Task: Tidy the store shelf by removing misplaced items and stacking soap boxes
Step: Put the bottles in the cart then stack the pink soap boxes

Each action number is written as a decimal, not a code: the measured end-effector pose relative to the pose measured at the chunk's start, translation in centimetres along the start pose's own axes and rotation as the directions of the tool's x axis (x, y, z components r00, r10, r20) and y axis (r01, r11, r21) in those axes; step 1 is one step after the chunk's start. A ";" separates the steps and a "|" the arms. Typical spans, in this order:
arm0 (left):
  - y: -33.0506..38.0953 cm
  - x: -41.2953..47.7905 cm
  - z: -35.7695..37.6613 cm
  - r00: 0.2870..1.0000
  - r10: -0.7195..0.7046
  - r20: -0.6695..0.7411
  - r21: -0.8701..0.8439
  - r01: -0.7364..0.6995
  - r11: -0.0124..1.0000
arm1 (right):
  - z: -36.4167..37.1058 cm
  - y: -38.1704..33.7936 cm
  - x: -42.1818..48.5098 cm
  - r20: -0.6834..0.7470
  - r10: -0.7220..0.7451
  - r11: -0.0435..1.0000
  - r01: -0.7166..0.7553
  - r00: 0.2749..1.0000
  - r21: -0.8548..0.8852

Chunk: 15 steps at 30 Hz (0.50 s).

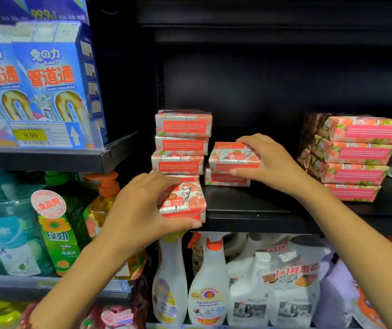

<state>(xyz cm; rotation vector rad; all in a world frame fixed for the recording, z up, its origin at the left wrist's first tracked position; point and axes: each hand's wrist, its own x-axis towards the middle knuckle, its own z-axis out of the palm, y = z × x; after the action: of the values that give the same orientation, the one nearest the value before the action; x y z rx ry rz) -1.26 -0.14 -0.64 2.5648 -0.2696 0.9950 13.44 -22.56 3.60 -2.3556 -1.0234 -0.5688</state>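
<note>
On the black shelf [249,210] stands a stack of orange-and-white soap boxes [182,141], three visible above my left hand. My left hand [140,210] grips another orange soap box [185,200] at the shelf's front edge, at the foot of that stack. My right hand [268,160] grips an orange soap box [234,155] that lies on top of one more box [225,179], just right of the stack. At the right sits a stack of pink soap boxes [353,157].
Blue drain-cleaner boxes [47,86] stand on the upper left shelf with a 9.90 price tag [31,135]. Green and orange detergent bottles [59,224] fill the left shelf below. White spray bottles [209,281] and jugs stand under the soap shelf. The shelf's back is dark.
</note>
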 end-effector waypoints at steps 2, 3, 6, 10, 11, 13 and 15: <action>0.1 -0.1 0.0 1.000 0.009 -0.026 -0.030 -0.010 0.999 | 0.6 0.4 1.0 0.046 -0.004 1.000 0.005 0.999 -0.011; 0.2 -0.1 -0.1 0.999 0.012 -0.036 -0.031 -0.013 0.999 | 0.9 0.5 1.4 0.065 -0.006 1.000 0.007 0.998 -0.015; 0.3 -0.2 -0.1 0.999 0.012 -0.051 -0.031 -0.014 0.999 | 1.4 1.0 2.1 0.112 0.012 0.999 -0.008 0.994 -0.033; 0.5 -0.2 0.0 0.998 0.008 -0.068 -0.033 -0.010 0.999 | 1.5 1.1 2.4 0.119 0.030 0.998 -0.023 0.992 -0.057; 0.5 -0.2 0.0 0.997 0.006 -0.074 -0.034 -0.008 0.999 | 1.5 1.0 2.4 0.119 0.031 0.998 -0.024 0.992 -0.060; 0.6 -0.2 0.0 0.997 0.007 -0.079 -0.034 -0.010 0.999 | 1.6 0.8 2.4 0.123 0.043 0.998 -0.036 0.991 -0.058; 0.8 -0.2 0.2 0.996 0.014 -0.086 -0.035 -0.017 0.999 | 1.4 0.8 2.2 0.121 0.051 0.997 -0.043 0.991 -0.070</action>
<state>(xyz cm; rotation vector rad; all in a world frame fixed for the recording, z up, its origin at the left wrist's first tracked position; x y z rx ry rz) -1.54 -0.95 -0.63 2.4844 -0.2813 1.0930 15.65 -20.97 3.45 -2.4931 -1.0140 -0.4516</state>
